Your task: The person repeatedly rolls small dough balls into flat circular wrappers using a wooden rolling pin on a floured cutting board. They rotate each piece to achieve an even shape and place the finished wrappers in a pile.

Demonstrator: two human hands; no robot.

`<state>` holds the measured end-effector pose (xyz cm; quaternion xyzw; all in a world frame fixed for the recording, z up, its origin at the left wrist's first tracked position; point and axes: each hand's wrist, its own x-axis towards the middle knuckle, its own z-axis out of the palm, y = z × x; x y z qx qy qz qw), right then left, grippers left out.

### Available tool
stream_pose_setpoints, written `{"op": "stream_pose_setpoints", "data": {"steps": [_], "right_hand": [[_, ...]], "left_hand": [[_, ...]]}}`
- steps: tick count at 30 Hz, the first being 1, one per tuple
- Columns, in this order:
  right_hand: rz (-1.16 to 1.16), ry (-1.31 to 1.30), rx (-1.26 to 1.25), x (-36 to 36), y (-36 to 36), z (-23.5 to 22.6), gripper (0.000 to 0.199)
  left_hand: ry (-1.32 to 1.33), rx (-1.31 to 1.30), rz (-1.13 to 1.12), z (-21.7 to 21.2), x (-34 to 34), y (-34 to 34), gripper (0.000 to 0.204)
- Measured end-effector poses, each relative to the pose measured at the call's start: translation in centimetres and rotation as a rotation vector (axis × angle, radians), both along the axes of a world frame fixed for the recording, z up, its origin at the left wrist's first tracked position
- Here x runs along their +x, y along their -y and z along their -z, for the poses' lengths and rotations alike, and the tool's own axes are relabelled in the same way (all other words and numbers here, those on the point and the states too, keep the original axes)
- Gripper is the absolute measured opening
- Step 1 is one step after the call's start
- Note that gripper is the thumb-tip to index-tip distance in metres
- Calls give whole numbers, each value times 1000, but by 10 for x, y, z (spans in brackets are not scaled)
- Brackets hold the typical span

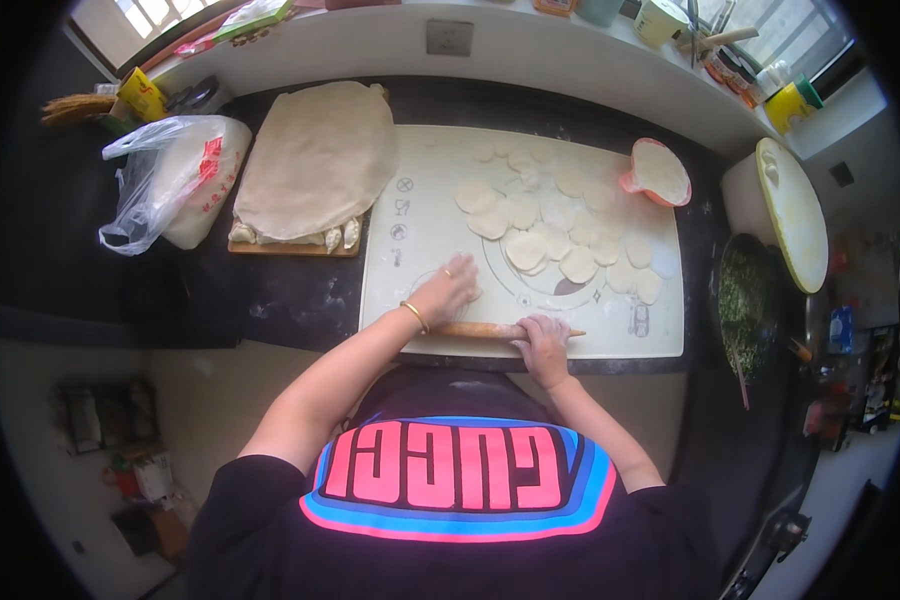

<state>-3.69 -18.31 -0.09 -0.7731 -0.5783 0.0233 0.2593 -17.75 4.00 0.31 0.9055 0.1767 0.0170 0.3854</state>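
My right hand (543,348) is closed over the right part of a slim wooden rolling pin (478,330), which lies along the near edge of a pale mat (650,335). My left hand (448,293), with a ring and a gold bangle, is low over the mat just beyond the pin's left end. Its fingers are smeared, and a pale edge, perhaps dough, shows beside them. Beyond my hands, several round dough wrappers (578,264) lie spread out, some overlapping. A pink bowl (627,184) of white flour stands at the mat's far right.
At left, a beige sheet (320,155) covers dumplings (332,238) on a wooden board (295,250). Beside it stands a plastic bag (175,180) with white contents. At right are a tub with a yellow-green rim (805,225) and a dark pan of chopped greens (746,310). Jars line the back sill.
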Motion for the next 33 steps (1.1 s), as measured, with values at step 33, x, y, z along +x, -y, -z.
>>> {"op": "stream_pose_setpoints", "data": {"steps": [33], "right_hand": [[-4,92,-274,11,-50,-7,50]], "left_hand": [[-374,268,-347,0,-57,12,69]]}}
